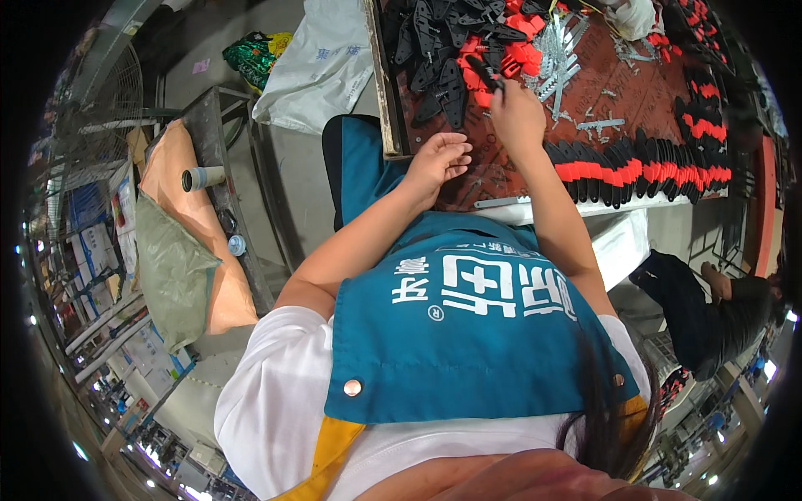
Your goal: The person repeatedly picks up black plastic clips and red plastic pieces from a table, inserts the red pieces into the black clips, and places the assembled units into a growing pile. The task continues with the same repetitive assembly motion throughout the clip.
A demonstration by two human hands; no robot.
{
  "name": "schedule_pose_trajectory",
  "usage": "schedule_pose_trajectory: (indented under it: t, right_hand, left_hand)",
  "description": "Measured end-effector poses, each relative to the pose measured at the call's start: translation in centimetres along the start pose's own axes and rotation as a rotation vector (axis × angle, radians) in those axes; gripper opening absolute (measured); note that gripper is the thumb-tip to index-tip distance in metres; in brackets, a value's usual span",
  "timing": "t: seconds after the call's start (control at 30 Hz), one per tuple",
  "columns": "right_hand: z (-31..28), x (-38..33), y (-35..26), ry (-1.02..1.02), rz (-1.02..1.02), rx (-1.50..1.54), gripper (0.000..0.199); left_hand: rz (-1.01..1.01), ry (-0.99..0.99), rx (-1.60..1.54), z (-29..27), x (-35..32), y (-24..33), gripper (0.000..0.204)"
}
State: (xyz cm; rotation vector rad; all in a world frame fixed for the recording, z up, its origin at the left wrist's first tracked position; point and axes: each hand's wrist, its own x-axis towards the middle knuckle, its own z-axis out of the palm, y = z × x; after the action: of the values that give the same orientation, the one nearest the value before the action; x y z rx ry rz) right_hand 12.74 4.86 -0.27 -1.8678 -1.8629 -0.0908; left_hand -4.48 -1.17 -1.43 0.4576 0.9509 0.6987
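Note:
My right hand [516, 118] reaches over the work table [484, 171], its fingers closed on a slim black piece [482, 72] by the red plastic parts [521, 57]. Part of that piece is hidden by the fingers. Nearer the table's left edge, my left hand [440, 167] hovers with its fingers loosely bent and slightly apart, nothing visible in it. A heap of flat black plastic parts [441, 92] lies beyond it. Toothed metal strips [558, 71] are piled just right of my right hand.
Black-and-red assembled pieces [635, 171] stand in a long row along the near table edge. A metal strip [501, 202] lies near my apron. At left are a white sack [317, 71], a bench with a cup [203, 178]. Another person [710, 309] is at right.

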Motion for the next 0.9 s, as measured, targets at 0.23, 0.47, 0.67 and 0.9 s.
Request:
schedule_pose_trajectory:
  t: [0.23, 0.47, 0.67, 0.9]
  right_hand:
    - [-5.5, -6.2, 1.7, -0.643, 0.73, 1.528, 0.019]
    - [-6.3, -7.4, 2.9, -0.272, -0.177, 0.487, 0.047]
    - [-2.3, -4.5, 4.7, -0.176, -0.033, 0.233, 0.026]
    - [1.9, -0.2, 1.4, -0.117, -0.152, 0.038, 0.026]
  left_hand:
    - [-0.053, -0.235, -0.38, 1.9, 1.1, 0.2, 0.041]
    - [-0.302, -0.337, 0.046, 1.6, 0.5, 1.0, 0.032]
    - [-0.077, -0.092, -0.103, -0.1, 1.0, -0.3, 0.018]
    - [-0.037, 0.0, -0.234, 0.4, 0.3, 0.1, 0.021]
